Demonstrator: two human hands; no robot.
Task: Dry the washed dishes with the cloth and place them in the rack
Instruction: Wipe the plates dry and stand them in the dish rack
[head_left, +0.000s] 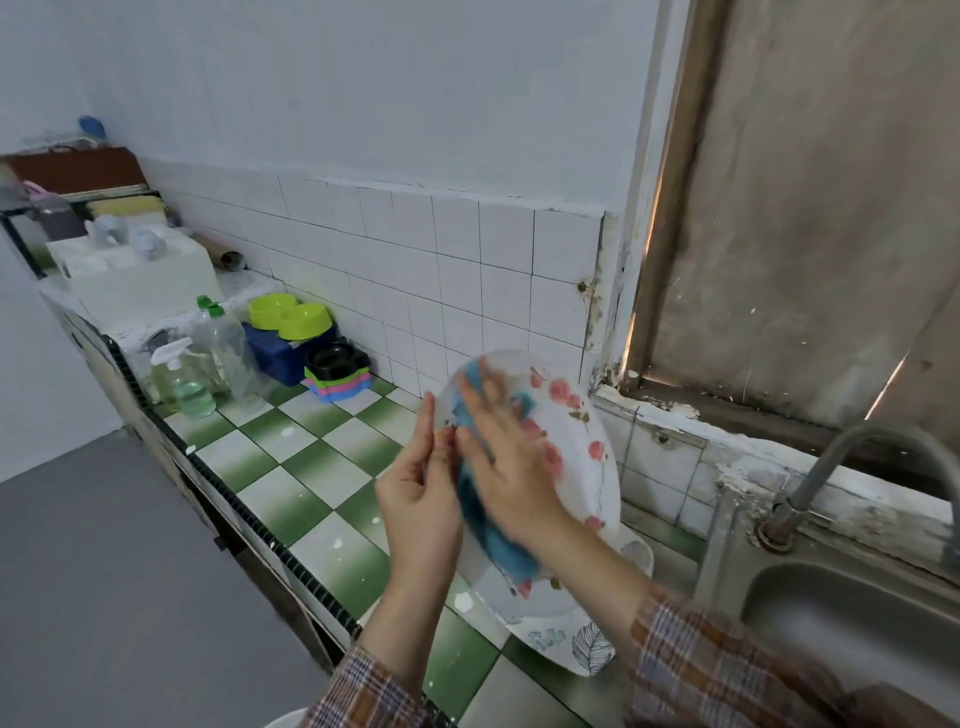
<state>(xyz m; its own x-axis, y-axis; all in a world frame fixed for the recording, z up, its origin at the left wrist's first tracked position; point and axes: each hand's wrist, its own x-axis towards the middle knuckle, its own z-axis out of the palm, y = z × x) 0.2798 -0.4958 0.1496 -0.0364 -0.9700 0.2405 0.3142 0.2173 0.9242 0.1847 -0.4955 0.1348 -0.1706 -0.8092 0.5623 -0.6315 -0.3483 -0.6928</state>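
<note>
The fingers (480, 400) of my right hand (506, 467) lay spread flat, pressing the blue cloth (488, 535) onto the floral plate (576, 452), which was tilted above the tiled counter (291, 467). My left hand (415, 493) pinched its left rim. I judged the plate stiff, light, breakable and slick while damp, so the rim was the safest hold.

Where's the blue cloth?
Head view, centre: the blue cloth lies against the flowery plate, under the right hand, left of the sink.
</note>
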